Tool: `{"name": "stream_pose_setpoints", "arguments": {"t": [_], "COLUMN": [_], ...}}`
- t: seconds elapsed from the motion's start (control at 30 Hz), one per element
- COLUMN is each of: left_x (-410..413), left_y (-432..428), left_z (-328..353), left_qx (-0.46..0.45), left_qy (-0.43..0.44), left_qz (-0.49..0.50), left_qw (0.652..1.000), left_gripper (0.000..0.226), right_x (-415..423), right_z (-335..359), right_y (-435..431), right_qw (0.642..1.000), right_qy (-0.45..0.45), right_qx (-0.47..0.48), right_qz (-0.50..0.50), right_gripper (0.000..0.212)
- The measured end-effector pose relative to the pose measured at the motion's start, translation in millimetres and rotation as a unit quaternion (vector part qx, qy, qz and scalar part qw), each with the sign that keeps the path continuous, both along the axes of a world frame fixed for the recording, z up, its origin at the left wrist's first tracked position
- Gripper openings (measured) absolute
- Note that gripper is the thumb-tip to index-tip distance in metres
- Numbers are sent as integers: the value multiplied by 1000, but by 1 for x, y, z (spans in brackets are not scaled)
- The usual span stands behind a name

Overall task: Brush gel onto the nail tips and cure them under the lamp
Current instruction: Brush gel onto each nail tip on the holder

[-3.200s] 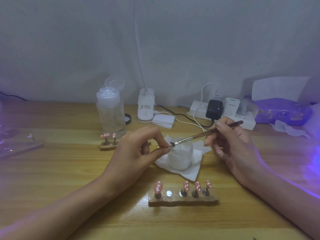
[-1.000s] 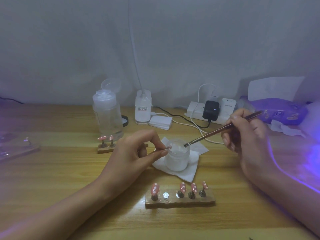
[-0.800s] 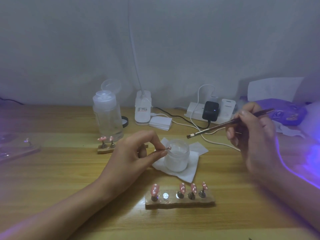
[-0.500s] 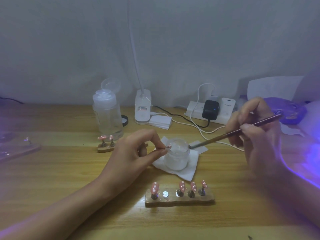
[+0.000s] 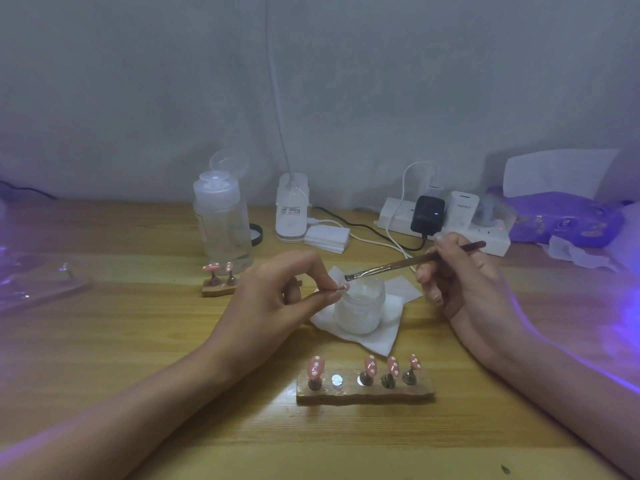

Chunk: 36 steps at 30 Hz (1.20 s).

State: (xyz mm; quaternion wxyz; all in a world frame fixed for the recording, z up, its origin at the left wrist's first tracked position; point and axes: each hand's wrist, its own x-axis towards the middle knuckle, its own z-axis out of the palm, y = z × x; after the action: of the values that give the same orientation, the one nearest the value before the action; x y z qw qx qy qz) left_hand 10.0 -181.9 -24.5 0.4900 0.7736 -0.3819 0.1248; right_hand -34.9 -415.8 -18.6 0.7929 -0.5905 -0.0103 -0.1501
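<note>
Pinching a nail tip (image 5: 344,287) in left grip (image 5: 277,299) beside open jar (image 5: 378,293) of white gel (image 5: 358,315); holding brush (image 5: 408,263) over its rim in right grip (image 5: 464,282).

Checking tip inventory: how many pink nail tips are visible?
7: four on the front holder, two on the small back holder, one tip pinched by the left hand. More may be hidden.

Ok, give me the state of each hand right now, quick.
Left hand: closed, pinching a pink nail tip.
Right hand: closed, gripping the brush, bristles close above that tip.
</note>
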Motion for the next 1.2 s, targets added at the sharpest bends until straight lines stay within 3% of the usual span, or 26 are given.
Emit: {"name": "stream_pose_setpoints", "arguments": {"t": [0.4, 0.5, 0.83, 1.03, 1.2], "left_x": [-1, -2, 0, 2, 2], "left_y": [0, 0, 1, 2, 4], "left_z": [1, 2, 0, -2, 3], "left_qx": [-4, -12, 8, -7, -38], "left_qy": [4, 5, -3, 26, 75], "left_qz": [4, 0, 0, -5, -8], "left_qw": [1000, 1000, 1000, 1000, 996], "left_gripper": [13, 21, 12, 10, 7], "right_x": [0, 0, 0, 1, -2], "right_z": [0, -1, -1, -3, 0], "right_y": [2, 0, -1, 0, -2], "right_qw": [999, 1000, 1000, 999, 998], "right_qy": [-2, 4, -17, -14, -26], "right_qx": [-33, -7, 1, -28, -11], "right_qz": [-5, -27, -24, -29, -56], "right_gripper": [20, 19, 20, 32, 29]}}
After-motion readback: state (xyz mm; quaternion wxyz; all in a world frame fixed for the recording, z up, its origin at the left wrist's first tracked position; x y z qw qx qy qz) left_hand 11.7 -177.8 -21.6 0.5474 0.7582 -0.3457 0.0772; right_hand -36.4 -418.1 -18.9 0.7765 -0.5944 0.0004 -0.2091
